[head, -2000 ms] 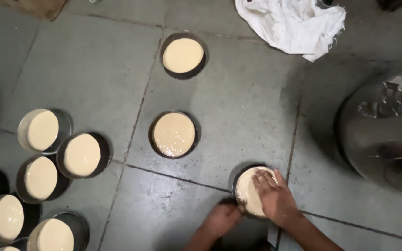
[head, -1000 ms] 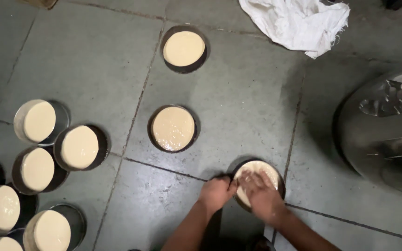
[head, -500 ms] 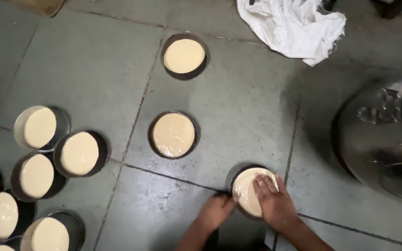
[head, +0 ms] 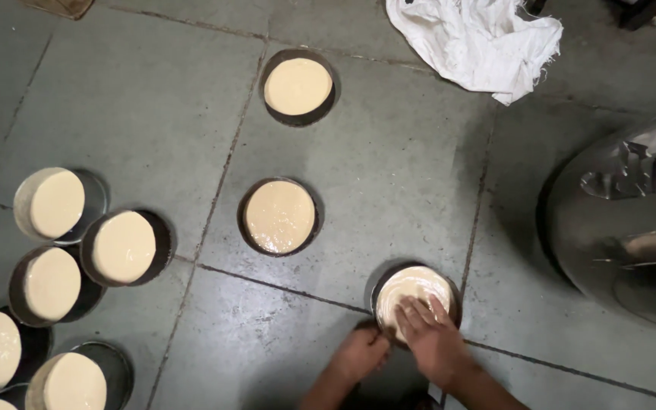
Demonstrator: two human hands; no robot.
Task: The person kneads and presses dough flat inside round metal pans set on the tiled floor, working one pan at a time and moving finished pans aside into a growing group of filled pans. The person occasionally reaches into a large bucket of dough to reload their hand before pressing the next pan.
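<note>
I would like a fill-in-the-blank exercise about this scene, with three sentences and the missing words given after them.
1. The right hand presses its fingers into the pale batter of the round metal tin nearest the person, while the ____ hand grips its rim.
2. A crumpled ____ cloth lies on the floor.
3. The grey floor is made of stone ____.

Missing words: left; white; tiles

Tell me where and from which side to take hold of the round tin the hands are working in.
Take the round tin by its metal rim, one hand on each side, coming in from the near edge. The batter fills it almost to the top, so only the rim and outer wall are clean. The left hand already rests at the near-left wall; the right hand lies flat on the batter.
</note>
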